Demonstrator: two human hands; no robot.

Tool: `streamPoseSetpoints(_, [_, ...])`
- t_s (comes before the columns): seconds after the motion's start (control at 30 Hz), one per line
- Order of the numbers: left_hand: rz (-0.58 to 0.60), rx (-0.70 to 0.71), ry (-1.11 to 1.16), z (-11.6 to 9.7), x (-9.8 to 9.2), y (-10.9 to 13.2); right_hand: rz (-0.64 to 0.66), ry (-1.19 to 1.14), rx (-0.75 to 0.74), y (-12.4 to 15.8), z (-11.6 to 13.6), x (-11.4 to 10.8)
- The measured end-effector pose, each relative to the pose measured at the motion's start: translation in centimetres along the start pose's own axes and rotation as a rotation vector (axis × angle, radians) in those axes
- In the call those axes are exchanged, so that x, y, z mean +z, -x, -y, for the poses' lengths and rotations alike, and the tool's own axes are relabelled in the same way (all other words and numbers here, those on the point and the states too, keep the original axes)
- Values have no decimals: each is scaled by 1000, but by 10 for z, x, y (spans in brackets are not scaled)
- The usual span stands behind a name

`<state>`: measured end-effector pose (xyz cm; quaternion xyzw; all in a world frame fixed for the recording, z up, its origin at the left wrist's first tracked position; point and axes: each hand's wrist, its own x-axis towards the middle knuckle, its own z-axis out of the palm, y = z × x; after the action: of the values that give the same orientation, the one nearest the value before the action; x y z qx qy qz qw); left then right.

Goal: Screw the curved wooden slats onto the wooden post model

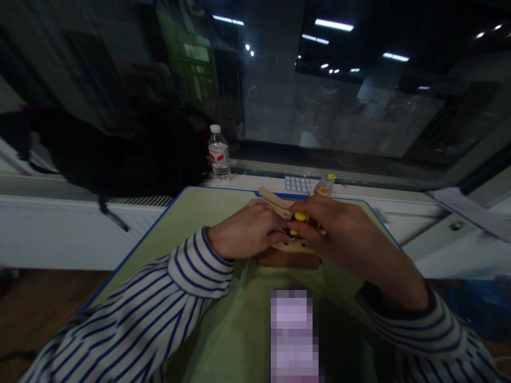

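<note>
A wooden piece of work [289, 259] with a thick brown block at its base and pale curved, holed strips above stands near the table's far edge. My right hand [339, 226] comes in from the right, its thumb and fingers closed on a small yellow and black part [299, 217] over the wood. From the left, my left hand [251, 227] rests against the pale wood, fingers curled and thumb pointing at the yellow part. Its fingertips are partly hidden, so what they grip is unclear.
Pale green table [171, 229] with a blue edge. On the sill behind stand a water bottle [219, 154] and a small yellow-capped bottle [325, 185], near a blue grid card [298, 184]. A blurred-out lilac rectangle [294, 335] lies nearer me. A black bag [120, 154] is at left.
</note>
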<state>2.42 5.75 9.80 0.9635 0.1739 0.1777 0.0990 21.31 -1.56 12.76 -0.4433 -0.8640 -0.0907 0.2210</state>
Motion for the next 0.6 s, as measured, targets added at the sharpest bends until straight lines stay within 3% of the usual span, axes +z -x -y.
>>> streamPoseSetpoints(0.27, [-42, -148, -33, -6, 4, -2, -45, 45, 31, -2, -2, 2])
streamPoseSetpoints(0.6, [-74, -141, -34, -2, 8, -2, -28, -55, -76, 0, -8, 0])
